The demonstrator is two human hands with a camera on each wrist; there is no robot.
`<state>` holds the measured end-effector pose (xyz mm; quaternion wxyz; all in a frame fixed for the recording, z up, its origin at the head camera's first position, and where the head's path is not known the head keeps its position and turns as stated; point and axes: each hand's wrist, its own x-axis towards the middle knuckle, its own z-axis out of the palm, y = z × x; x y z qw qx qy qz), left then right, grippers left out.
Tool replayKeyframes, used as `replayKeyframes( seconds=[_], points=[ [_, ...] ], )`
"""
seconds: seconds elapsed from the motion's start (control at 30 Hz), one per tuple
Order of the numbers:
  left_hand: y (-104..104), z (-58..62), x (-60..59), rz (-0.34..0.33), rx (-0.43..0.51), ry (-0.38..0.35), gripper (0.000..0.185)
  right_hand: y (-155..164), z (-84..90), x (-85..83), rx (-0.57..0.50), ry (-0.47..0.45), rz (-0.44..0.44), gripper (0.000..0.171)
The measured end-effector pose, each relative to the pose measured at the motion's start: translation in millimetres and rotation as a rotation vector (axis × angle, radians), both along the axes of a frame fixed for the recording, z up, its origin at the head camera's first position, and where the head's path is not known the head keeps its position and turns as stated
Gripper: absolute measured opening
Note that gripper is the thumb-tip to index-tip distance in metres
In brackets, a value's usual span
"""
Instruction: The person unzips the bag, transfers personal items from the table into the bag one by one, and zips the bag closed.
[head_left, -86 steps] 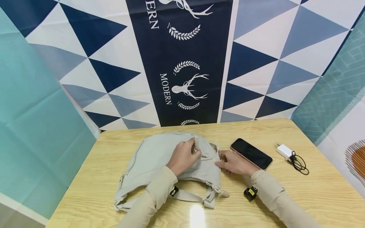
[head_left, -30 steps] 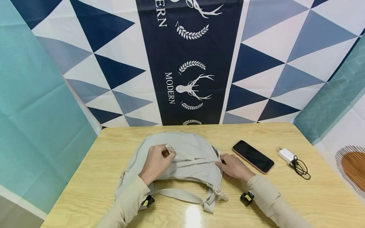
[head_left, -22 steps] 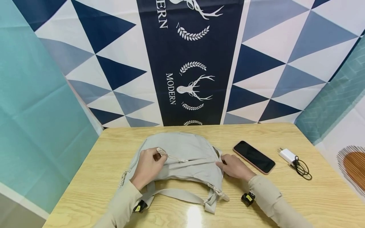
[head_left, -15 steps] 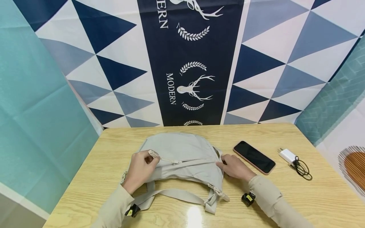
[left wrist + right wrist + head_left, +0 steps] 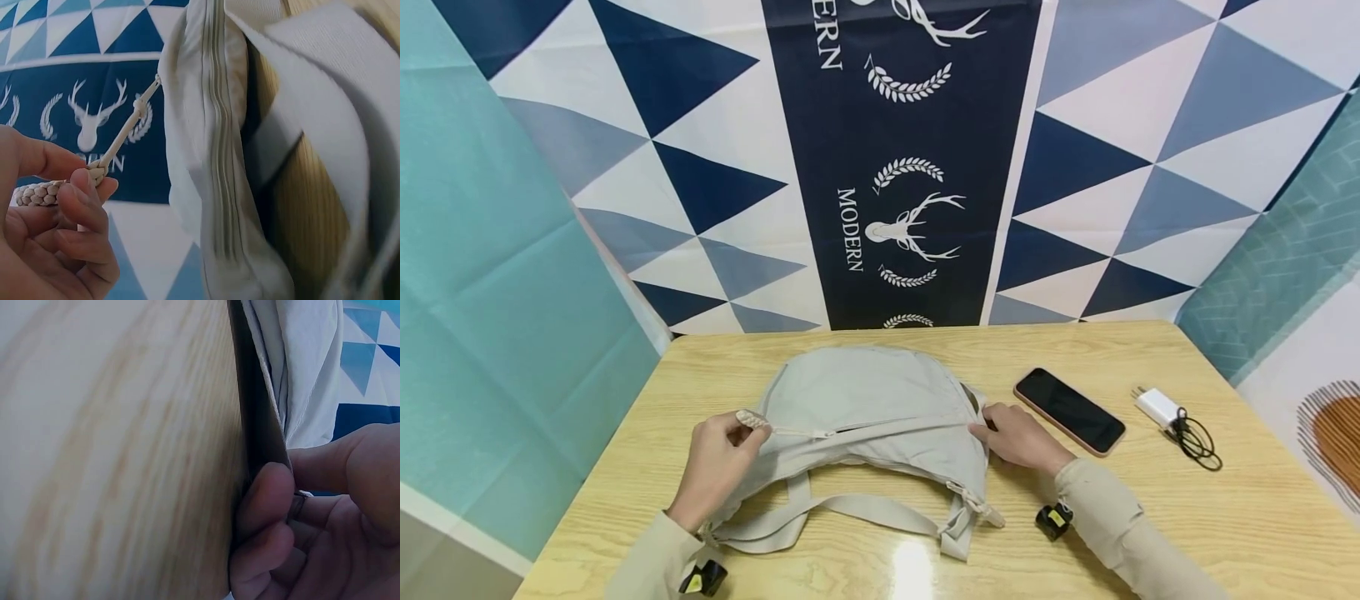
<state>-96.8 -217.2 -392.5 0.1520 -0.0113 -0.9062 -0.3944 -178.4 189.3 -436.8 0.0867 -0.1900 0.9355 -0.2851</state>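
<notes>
Since a moment ago our left hand (image 5: 715,467) has drawn the braided pull (image 5: 751,417) leftward along the zip to the bag's (image 5: 865,400) left end, finger and thumb pinching it. Our right hand (image 5: 1011,435) grips the bag's right end, fingers curled on the cloth — bracing it on the table (image 5: 1150,517). We judge the bag soft, light and floppy — best held by pull and seam, beside the phone (image 5: 1069,410)
</notes>
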Motion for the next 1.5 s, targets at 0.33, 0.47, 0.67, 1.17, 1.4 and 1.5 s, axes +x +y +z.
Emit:
replayKeyframes(
  seconds=[0.33,0.47,0.67,1.17,1.4,1.5],
  points=[
    [-32.9,-2.0,16.6,0.084,0.045,-0.109,0.009,-0.3,-1.6,0.1,-0.003,-0.001,0.010,0.029],
    [-46.9,-3.9,23.4,0.129,0.000,-0.134,0.010,-1.7,-0.4,-0.5,0.010,-0.008,-0.006,0.029],
    [-61.7,-6.6,30.1,0.176,-0.030,-0.210,0.016,-2.4,1.4,-3.5,-0.001,-0.008,-0.004,0.028],
    [-83.1,-18.3,40.1,0.236,-0.052,-0.291,0.021,0.4,-1.9,-2.5,0.021,0.007,-0.011,0.029],
    [-72.8,-24.0,37.1,0.135,-0.125,-0.380,0.011,-1.0,0.1,-1.2,0.023,-0.002,-0.033,0.029],
    [-69.1,-22.0,36.3,0.092,-0.165,-0.385,0.007,-1.5,-0.5,-1.0,0.017,-0.005,-0.038,0.029]
  ],
)
